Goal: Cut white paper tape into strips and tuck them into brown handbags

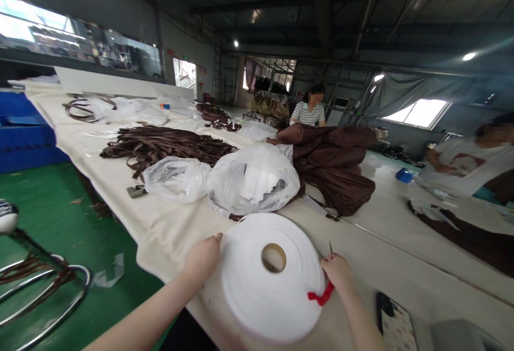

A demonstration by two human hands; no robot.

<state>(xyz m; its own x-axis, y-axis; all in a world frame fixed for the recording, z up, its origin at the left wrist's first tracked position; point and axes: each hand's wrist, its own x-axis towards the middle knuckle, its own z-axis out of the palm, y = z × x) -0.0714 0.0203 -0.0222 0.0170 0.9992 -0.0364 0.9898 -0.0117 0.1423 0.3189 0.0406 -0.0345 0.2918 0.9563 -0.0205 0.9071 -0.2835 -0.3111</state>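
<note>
A large roll of white tape (251, 281) with a cardboard core lies flat on the cloth-covered table in front of me. At its left rim my left hand (204, 257) is closed, thumb and finger pinched on the white tape; the exact grip is partly hidden. My right hand (338, 271) is closed at the right rim around scissors, whose pointed tip sticks up past the fingers. Red cloth (322, 295) on the handle hangs over the roll. Just beyond the roll sits a clear plastic bag (225, 177) with white pieces inside.
Brown straps (168, 144) lie in a heap farther left, and brown bags (335, 166) are piled at centre right. A phone (397, 321) rests near my right forearm. Two people sit across the table. A metal-ringed stool (80, 292) and blue crates (30, 144) stand at left.
</note>
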